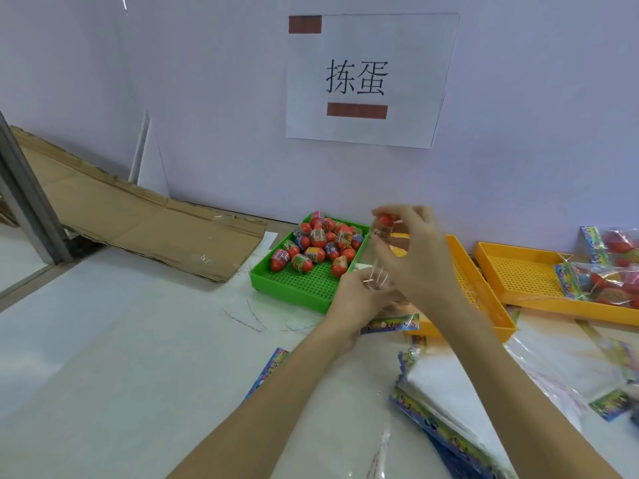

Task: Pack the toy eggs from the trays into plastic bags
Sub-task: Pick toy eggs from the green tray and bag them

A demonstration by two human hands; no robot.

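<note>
My right hand (pixel 411 250) pinches one red toy egg (pixel 384 225) at the fingertips, just above the mouth of a clear plastic bag (pixel 387 312) that my left hand (pixel 359 299) grips and holds up. The green tray (pixel 294 285) is far from cleared — a heap of eggs (pixel 320 245) sits at its back. Filled bags (pixel 612 267) lie in the orange tray (pixel 518 271) at right, so some packing looks done — plenty left.

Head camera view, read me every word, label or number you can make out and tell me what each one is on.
"拣蛋": large black characters on the white paper sign taped to the wall.
Toy eggs in the green tray: wrapper print too small to read.
Plastic bags: colourful header print too blurred to read.
</note>
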